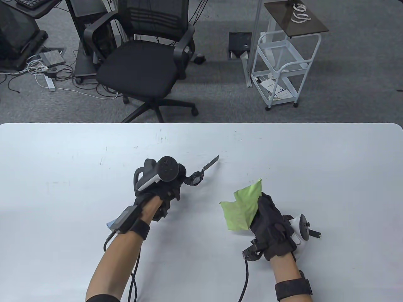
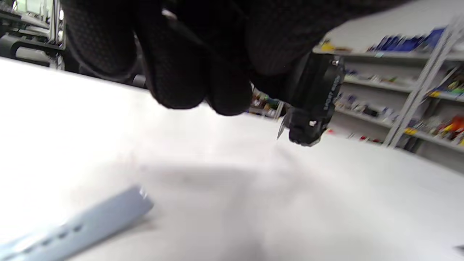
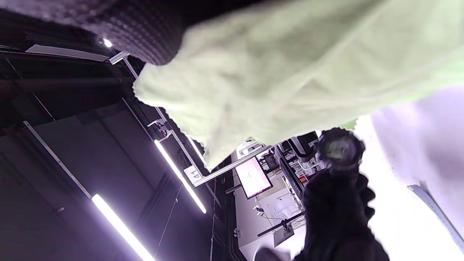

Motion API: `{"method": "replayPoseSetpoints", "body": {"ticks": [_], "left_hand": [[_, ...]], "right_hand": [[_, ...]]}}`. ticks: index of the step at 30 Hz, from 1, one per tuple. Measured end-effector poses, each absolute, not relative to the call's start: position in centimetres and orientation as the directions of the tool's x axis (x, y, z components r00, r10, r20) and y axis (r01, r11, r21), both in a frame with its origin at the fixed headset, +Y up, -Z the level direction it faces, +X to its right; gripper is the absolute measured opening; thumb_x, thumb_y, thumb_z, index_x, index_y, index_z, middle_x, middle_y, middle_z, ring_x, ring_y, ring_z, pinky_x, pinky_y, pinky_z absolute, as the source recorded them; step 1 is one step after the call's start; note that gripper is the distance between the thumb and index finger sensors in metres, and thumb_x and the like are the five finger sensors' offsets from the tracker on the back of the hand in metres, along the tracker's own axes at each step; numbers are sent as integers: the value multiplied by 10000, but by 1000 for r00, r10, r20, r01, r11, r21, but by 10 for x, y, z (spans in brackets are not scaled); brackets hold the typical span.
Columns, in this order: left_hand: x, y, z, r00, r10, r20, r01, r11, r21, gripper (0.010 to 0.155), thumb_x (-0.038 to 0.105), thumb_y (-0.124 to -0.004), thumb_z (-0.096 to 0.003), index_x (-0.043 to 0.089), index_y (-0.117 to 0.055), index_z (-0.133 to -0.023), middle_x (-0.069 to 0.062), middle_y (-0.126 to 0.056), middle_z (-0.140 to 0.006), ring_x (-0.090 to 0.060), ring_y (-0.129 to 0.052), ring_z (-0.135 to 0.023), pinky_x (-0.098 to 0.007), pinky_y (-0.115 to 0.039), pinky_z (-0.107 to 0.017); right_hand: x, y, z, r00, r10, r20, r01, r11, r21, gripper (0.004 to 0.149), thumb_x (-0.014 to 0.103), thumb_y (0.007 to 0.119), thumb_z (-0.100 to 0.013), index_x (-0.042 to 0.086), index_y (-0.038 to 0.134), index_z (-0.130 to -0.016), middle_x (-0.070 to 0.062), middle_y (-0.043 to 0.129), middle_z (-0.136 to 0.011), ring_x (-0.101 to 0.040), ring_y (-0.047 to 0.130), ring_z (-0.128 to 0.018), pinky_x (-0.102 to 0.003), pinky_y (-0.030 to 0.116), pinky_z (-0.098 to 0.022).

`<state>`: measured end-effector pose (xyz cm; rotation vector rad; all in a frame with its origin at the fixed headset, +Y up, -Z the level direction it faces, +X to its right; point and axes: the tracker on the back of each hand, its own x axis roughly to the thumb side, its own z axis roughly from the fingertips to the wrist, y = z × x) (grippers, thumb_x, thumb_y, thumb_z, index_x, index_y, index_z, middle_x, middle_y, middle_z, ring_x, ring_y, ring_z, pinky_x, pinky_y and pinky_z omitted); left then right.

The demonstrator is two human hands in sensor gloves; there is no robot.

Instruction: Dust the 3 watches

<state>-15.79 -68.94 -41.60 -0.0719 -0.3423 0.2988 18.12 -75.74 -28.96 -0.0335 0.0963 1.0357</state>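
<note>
Black watch (image 1: 195,179): gripped in left hand (image 1: 157,188), fingers curled, lifted off worktop (image 1: 63,163). Green cloth (image 1: 244,204): pinched in right hand (image 1: 272,223). Step judged: wiping pending; next, cloth to watch face.

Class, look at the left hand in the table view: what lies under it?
A light blue watch strap lies flat on the white table beneath the left hand, which holds a black watch. The rest of that strap's watch is hidden.

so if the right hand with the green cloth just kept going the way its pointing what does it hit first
Probably nothing. The right hand points up and slightly left with the green cloth; ahead is bare table. The black watch in the left hand sits well left of that line, though depth is uncertain.
</note>
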Motion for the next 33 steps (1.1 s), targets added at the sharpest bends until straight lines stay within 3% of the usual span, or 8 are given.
{"method": "replayPoseSetpoints", "body": {"ticks": [6, 9, 13, 17, 22, 28, 33], "left_hand": [[-181, -653, -337, 777, 518, 356, -531, 844, -69, 463, 264, -830, -460, 190, -836, -918, -77, -1018, -759, -313, -1005, -644, -598, -800, -576], [-189, -657, -298, 638, 685, 350, -697, 708, -114, 477, 244, -837, -459, 197, -850, -933, -85, -1026, -746, -321, -1004, -640, -603, -799, -577], [-189, -675, -275, 525, 786, 327, -774, 601, -201, 491, 227, -826, -465, 205, -852, -954, -90, -1012, -753, -337, -987, -652, -614, -787, -583], [-191, -695, -277, 468, 840, 276, -752, 542, -375, 491, 228, -797, -478, 184, -854, -964, -94, -996, -757, -341, -972, -654, -619, -771, -587], [-195, -710, -282, 410, 886, 216, -708, 459, -537, 489, 211, -776, -479, 172, -863, -958, -107, -985, -759, -361, -953, -666, -636, -746, -597], [-192, -714, -285, 421, 883, 210, -558, 434, -708, 487, 201, -767, -481, 168, -863, -957, -108, -980, -760, -362, -943, -679, -635, -734, -611], [-192, -718, -285, 395, 898, 192, -507, 388, -770, 486, 206, -754, -483, 179, -860, -957, -101, -974, -766, -363, -930, -704, -638, -721, -626]], "right_hand": [[178, -758, -288, 524, 845, -109, -847, 530, 30, 478, 450, 703, -534, 192, 698, -937, -86, 806, -950, -299, 914, -788, -599, 724, -580], [171, -759, -286, 545, 829, -128, -832, 554, 44, 479, 448, 700, -535, 191, 695, -939, -87, 798, -957, -308, 897, -809, -608, 719, -582], [161, -753, -284, 557, 821, -126, -814, 569, 113, 478, 433, 698, -529, 186, 701, -938, -93, 785, -969, -333, 858, -848, -626, 693, -594], [161, -736, -285, 459, 889, 14, -860, 440, 257, 481, 411, 690, -519, 182, 712, -942, -102, 776, -985, -388, 736, -942, -677, 579, -643], [170, -717, -285, 276, 944, 182, -930, 215, 297, 474, 394, 711, -497, 190, 763, -922, -102, 799, -984, -405, 666, -995, -727, 472, -668], [177, -711, -287, 317, 924, 213, -917, 241, 318, 463, 363, 716, -492, 217, 779, -927, -108, 768, -1018, -433, 618, -1019, -745, 420, -680], [168, -712, -287, 241, 952, 190, -899, 145, 414, 452, 365, 720, -486, 275, 798, -922, -108, 744, -1050, -470, 599, -1025, -773, 397, -672]]}}
